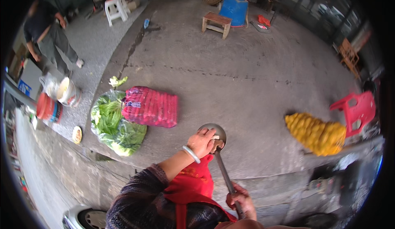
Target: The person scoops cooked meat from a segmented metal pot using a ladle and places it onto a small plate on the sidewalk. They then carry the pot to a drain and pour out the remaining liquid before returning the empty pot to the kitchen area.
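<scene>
My right hand [240, 199] grips the long dark handle [226, 175] of a metal ladle, low in the view. The ladle's round bowl [211, 127] is farther forward, above the concrete floor. Over the bowl's left side lies my left hand [202, 142], a pale bangle [191, 154] at its wrist. Pale and brownish pieces [218, 145] show in the bowl beside its fingers. Whether those fingers pinch a piece or only touch it is hidden. A red apron [194, 179] hangs below my hands.
Leafy greens in clear plastic [118, 124] and a pink mesh sack [151, 107] of long vegetables lie left. A yellow mesh sack [318, 133] leans near a red plastic chair [355, 110]. Buckets [49, 107] and a person [51, 34] are farther left. Ahead stand a wooden stool [217, 20] and blue tub [233, 10].
</scene>
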{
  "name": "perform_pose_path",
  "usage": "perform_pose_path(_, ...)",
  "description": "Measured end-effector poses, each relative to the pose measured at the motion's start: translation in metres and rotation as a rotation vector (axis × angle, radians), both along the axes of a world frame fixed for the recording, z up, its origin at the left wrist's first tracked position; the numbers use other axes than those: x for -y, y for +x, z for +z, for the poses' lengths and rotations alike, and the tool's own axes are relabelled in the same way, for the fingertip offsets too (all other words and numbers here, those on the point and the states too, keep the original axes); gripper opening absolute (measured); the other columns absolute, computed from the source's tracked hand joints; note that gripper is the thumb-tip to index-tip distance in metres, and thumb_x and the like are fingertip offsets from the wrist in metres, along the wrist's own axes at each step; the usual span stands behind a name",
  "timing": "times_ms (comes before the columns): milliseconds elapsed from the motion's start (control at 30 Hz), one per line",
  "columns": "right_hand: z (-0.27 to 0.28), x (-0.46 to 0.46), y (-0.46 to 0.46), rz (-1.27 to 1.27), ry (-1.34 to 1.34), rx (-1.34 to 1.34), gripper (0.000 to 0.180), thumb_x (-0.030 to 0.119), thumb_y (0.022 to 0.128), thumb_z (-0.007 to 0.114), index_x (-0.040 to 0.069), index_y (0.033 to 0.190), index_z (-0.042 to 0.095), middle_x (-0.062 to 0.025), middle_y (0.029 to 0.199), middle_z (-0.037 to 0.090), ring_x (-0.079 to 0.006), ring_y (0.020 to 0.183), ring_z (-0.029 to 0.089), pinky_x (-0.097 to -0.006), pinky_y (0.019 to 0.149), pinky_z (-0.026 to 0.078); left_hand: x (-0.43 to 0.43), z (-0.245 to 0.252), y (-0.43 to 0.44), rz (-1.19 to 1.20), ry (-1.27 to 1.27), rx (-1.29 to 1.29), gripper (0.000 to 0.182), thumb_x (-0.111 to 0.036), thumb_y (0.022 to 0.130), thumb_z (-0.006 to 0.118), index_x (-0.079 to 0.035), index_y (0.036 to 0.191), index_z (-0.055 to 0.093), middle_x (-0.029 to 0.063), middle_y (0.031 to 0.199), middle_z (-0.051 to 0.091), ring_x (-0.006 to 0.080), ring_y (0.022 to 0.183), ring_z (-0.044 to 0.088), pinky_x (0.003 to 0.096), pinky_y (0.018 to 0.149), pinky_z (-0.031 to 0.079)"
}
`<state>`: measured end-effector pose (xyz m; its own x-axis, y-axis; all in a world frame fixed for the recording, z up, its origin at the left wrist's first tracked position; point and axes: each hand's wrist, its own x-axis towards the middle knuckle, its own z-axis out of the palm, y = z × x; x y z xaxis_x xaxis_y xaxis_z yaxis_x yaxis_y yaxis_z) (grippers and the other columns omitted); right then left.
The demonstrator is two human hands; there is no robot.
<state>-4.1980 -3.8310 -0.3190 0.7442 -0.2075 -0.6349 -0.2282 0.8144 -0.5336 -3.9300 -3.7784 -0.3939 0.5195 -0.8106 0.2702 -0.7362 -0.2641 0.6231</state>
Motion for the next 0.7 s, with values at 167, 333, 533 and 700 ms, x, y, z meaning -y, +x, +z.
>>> perform_pose_path(167, 0.098, 0.054, 0.078, 0.106, 0.061, -0.182, 0.058, 0.009, 0.073, 0.052, -0.002, 0.128, 0.039, -0.0066, 0.056, 0.045, -0.0138, 0.044, 0.041, -0.0251, 0.039, 0.031, 0.042, 0.054, 0.074, -0.199, 0.275, 0.058, 0.047, -0.032, 0.07, 0.065, -0.009, 0.109, 0.051, 0.0118, 0.094, 0.057, 0.0315, 0.086, 0.058, 0.0399, 0.069, 0.05)
perform_pose_path(333, 0.137, 0.08, 0.122, 0.12, 0.111, -0.167, 0.058, 0.007, 0.075, 0.052, -0.001, 0.131, 0.037, -0.0063, 0.058, 0.046, -0.0135, 0.049, 0.042, -0.025, 0.042, 0.032, 0.047, 0.072, 0.1, -0.128, 0.495, 0.088, 0.04, -0.027, 0.075, 0.062, -0.02, 0.112, 0.049, 0.0055, 0.094, 0.056, 0.0259, 0.087, 0.058, 0.0401, 0.065, 0.052)
perform_pose_path(533, 0.181, 0.145, 0.169, 0.381, -0.026, -0.132, 0.059, 0.003, 0.078, 0.052, -0.003, 0.134, 0.037, -0.0046, 0.069, 0.057, -0.0099, 0.059, 0.052, -0.0203, 0.056, 0.04, 0.065, 0.131, 0.153, -0.085, 0.58, 0.094, 0.028, -0.026, 0.087, 0.044, -0.024, 0.115, 0.049, 0.006, 0.096, 0.06, 0.0278, 0.079, 0.062, 0.042, 0.063, 0.052)
perform_pose_path(700, 0.228, 0.215, 0.238, 0.502, -0.239, -0.063, 0.054, 0.004, 0.076, 0.052, -0.007, 0.127, 0.042, -0.0032, 0.065, 0.053, -0.0098, 0.058, 0.05, -0.0198, 0.054, 0.039, 0.109, 0.186, 0.201, 0.089, 0.342, -0.214, 0.022, -0.027, 0.089, 0.045, -0.01, 0.102, 0.052, 0.0155, 0.081, 0.062, 0.0348, 0.075, 0.062, 0.0443, 0.063, 0.05)
